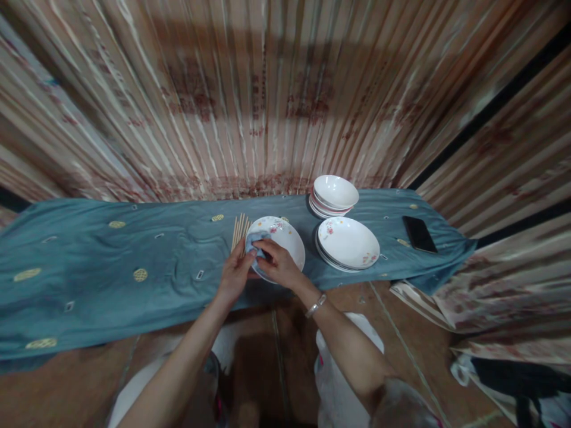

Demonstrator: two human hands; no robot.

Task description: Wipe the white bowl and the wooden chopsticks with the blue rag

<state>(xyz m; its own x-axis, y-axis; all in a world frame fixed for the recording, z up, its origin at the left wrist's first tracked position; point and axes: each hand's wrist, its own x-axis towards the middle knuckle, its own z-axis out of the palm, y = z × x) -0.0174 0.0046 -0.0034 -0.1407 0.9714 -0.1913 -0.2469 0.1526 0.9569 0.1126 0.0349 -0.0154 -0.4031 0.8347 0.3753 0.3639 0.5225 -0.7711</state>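
A white plate with a floral rim is held over the front part of the cloth-covered table. My left hand grips its left edge, thumb on top near the rag and fingers hidden beneath. Pressed against the plate's left inner side is a light blue rag, pinched in the curled fingers of my right hand. Just behind my left hand lie several wooden chopsticks, partly covered by the hand and plate. To the right sits a stack of similar floral plates.
Behind the plate stack stands a stack of white bowls. A black phone lies near the right end of the blue-green tablecloth. Pleated curtains hang right behind the table. Tiled floor shows below.
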